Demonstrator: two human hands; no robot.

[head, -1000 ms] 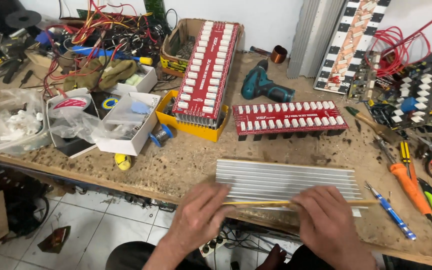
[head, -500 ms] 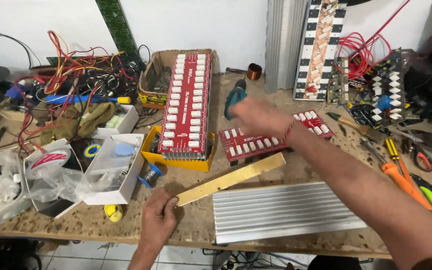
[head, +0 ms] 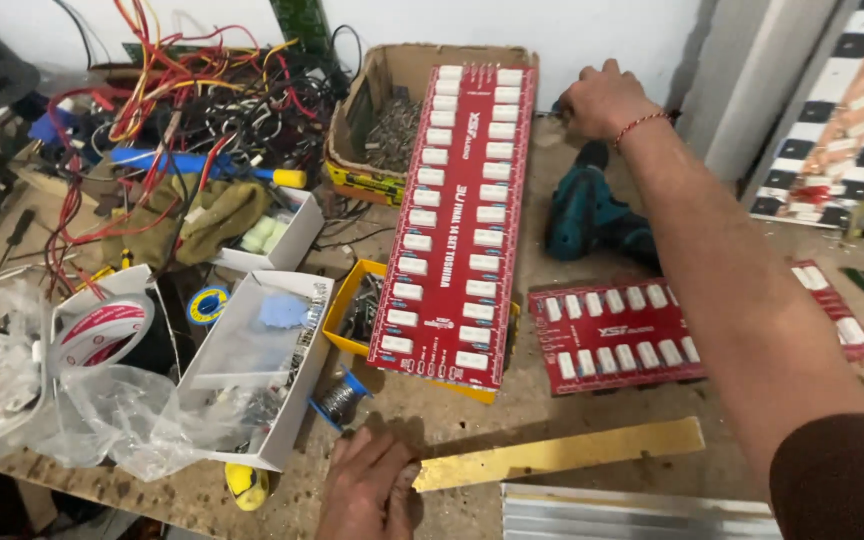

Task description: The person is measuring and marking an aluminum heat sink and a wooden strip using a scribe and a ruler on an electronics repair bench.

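Observation:
My left hand [head: 367, 487] is at the table's near edge and grips the left end of a flat yellow strip [head: 562, 450], which lies slanted on the wood. Just below the strip lies a ribbed aluminium heat sink [head: 632, 512]. My right hand [head: 604, 97] is stretched to the back of the table by the wall, fingers curled down past the far end of a long red circuit board [head: 457, 210]; what is under it is hidden. My forearm passes over a teal cordless drill [head: 587, 215] and a shorter red circuit board [head: 617, 335].
The long board rests on a yellow tray [head: 347, 300] and a cardboard box [head: 382, 75] of small parts. On the left are a white box [head: 252, 345], a solder spool [head: 340, 398], a tape roll [head: 102, 330], plastic bags and tangled wires [head: 202, 90].
My right hand has reached further back, from over the drill to the wall end of the long board. The view has moved closer and left. My left hand stays on the strip.

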